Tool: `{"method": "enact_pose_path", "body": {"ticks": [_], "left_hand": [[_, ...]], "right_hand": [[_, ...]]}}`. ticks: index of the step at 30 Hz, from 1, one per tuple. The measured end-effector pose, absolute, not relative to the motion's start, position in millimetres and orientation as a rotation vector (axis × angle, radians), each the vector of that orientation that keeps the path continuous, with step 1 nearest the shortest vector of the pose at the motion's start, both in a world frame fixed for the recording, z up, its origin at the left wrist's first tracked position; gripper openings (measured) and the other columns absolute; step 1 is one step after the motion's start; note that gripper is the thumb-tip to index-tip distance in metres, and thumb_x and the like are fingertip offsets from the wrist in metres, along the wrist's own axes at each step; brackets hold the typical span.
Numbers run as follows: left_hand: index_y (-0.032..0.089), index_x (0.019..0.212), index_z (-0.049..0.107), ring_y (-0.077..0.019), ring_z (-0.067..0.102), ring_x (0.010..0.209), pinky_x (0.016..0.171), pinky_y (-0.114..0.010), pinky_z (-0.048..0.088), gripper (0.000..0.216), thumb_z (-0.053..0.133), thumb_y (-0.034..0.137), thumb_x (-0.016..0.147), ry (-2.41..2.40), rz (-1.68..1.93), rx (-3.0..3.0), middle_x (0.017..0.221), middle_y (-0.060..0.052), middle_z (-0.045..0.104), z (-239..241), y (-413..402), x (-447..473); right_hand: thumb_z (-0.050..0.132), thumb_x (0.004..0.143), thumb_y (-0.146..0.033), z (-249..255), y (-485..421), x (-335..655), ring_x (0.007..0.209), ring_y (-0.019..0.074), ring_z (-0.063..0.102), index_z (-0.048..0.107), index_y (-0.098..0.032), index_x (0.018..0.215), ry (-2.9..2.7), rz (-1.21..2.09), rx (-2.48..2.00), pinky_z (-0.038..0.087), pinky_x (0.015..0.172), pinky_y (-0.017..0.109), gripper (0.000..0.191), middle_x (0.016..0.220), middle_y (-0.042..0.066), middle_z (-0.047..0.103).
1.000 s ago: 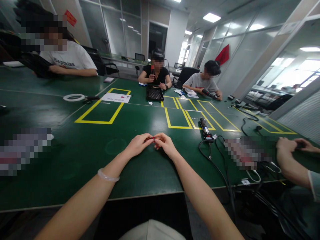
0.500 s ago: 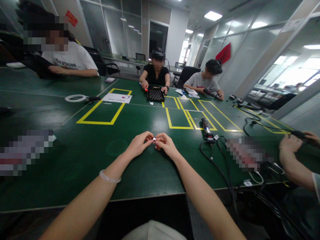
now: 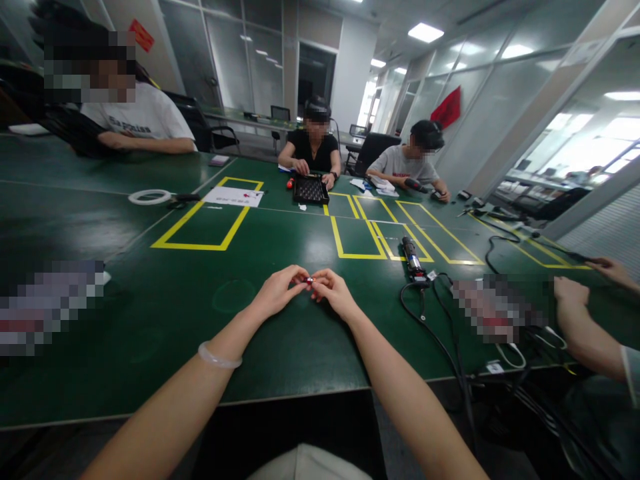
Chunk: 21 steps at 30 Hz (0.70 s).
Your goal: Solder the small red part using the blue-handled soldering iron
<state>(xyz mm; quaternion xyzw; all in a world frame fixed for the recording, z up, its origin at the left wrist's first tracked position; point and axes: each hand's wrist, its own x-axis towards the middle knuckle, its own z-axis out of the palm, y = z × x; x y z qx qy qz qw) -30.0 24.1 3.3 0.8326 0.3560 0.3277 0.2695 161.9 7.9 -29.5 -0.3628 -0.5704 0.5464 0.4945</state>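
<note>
Above the green table (image 3: 280, 347), my left hand (image 3: 281, 291) and my right hand (image 3: 334, 292) meet at the fingertips. Pinched between them is a small shiny object (image 3: 309, 281), red and silver, too small to tell its kind. Both hands have their fingers closed on it, thumbs toward me, and the fingers cover most of it. On my left wrist sits a pale translucent bangle (image 3: 219, 356).
Yellow tape (image 3: 190, 247) marks rectangles on the table. To the right lie a black cylindrical tool (image 3: 413, 260) and cables (image 3: 453, 347). Across the table, a person works over a black tray (image 3: 311, 189). A white cable coil (image 3: 149, 197) and a paper sheet (image 3: 233, 196) lie left.
The small object has turned between my fingers and now shows red. My hands stay almost in place. The person opposite has let go of a red item and reaches into the black tray.
</note>
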Motion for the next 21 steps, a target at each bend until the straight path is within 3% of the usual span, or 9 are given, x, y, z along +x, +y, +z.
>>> {"method": "enact_pose_path", "body": {"ticks": [6,11,14,21], "left_hand": [[0.020,0.099,0.063,-0.0188,0.063,0.083,0.074,-0.029,0.047,0.024,0.049,0.038,0.091,1.028,0.820,2.277,0.093,-0.004,0.068,5.6,22.8,-29.3],[0.021,0.104,0.058,-0.0188,0.064,0.082,0.075,-0.029,0.049,0.027,0.050,0.043,0.091,1.008,0.856,2.224,0.093,-0.004,0.068,4.4,21.8,-29.8],[0.022,0.110,0.056,-0.0180,0.064,0.083,0.077,-0.029,0.050,0.029,0.055,0.041,0.088,0.976,0.888,2.207,0.095,-0.003,0.066,4.0,21.0,-30.4],[0.021,0.101,0.061,-0.0171,0.062,0.084,0.078,-0.028,0.048,0.018,0.054,0.032,0.088,0.949,0.869,2.269,0.096,-0.003,0.065,4.0,19.6,-29.8]], "right_hand": [[0.073,0.073,-0.040,-29.4,8.1,160.9,0.062,0.0103,0.060,0.057,-0.020,0.101,-1.340,1.308,-0.886,0.045,0.051,0.021,0.038,0.083,0.000,0.064],[0.071,0.075,-0.041,-28.8,7.9,160.4,0.057,0.0098,0.059,0.060,-0.018,0.093,-1.368,1.277,-0.903,0.044,0.050,0.022,0.030,0.076,-0.001,0.063],[0.071,0.076,-0.042,-28.4,7.3,160.5,0.054,0.0095,0.058,0.060,-0.018,0.092,-1.361,1.278,-0.917,0.043,0.050,0.022,0.031,0.076,0.000,0.065],[0.070,0.077,-0.043,-31.8,6.7,160.4,0.054,0.0095,0.057,0.059,-0.018,0.093,-1.389,1.283,-0.922,0.042,0.051,0.022,0.032,0.073,0.000,0.067]]}}
